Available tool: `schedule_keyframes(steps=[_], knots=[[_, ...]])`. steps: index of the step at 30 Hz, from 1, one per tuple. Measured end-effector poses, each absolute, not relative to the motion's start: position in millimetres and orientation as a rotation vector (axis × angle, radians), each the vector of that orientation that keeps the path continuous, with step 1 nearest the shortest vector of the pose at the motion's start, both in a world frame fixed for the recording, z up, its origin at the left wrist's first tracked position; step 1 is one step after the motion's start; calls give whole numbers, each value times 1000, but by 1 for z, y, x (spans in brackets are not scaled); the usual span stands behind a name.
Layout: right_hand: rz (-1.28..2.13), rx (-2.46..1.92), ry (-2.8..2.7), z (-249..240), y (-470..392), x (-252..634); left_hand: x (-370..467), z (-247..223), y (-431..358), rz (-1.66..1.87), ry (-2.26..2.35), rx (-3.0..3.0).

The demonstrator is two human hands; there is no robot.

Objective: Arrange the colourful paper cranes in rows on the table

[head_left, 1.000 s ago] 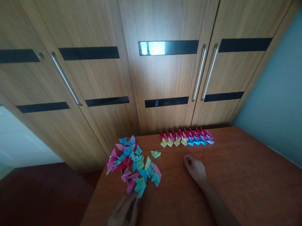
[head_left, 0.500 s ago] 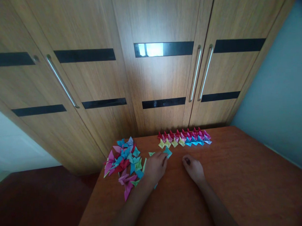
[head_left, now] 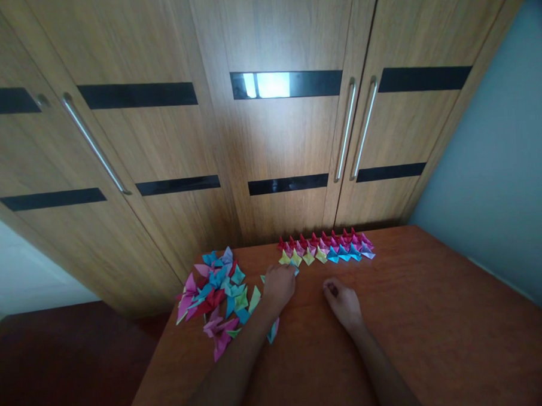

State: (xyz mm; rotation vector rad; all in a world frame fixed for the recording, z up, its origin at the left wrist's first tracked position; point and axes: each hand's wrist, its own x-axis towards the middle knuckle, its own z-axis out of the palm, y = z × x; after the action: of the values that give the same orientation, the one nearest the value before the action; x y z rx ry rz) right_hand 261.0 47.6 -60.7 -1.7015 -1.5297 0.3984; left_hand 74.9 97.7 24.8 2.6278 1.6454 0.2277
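My left hand [head_left: 280,286] is closed around a teal origami piece [head_left: 296,269], most of it hidden behind the fingers, just in front of the yellow origami pieces [head_left: 308,257] at the left of the front row. On the table to the right, my right hand [head_left: 342,301] rests with its fingers curled in, and nothing shows in it. A loose pile of origami pieces [head_left: 218,278] in pink, blue, red and green lies left of my left hand. My left forearm partly covers a teal and pink piece [head_left: 273,330].
Neat rows of origami pieces [head_left: 340,243], red behind, pink in the middle, yellow and blue in front, stand along the back of the brown table [head_left: 437,315]. Wooden wardrobe doors [head_left: 286,142] rise behind it. A pale wall [head_left: 491,205] borders the right side.
My left hand has moved slightly up toward the front row with the teal piece, which is now more covered. The whole view has shifted a little; my right hand stays curled in place.
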Motion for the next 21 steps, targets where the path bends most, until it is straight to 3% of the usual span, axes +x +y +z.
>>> schedule_keyframes(steps=[21], knots=[[428, -1708, -1520, -62, 47, 263, 49, 31, 103, 370, 1715, 2577]])
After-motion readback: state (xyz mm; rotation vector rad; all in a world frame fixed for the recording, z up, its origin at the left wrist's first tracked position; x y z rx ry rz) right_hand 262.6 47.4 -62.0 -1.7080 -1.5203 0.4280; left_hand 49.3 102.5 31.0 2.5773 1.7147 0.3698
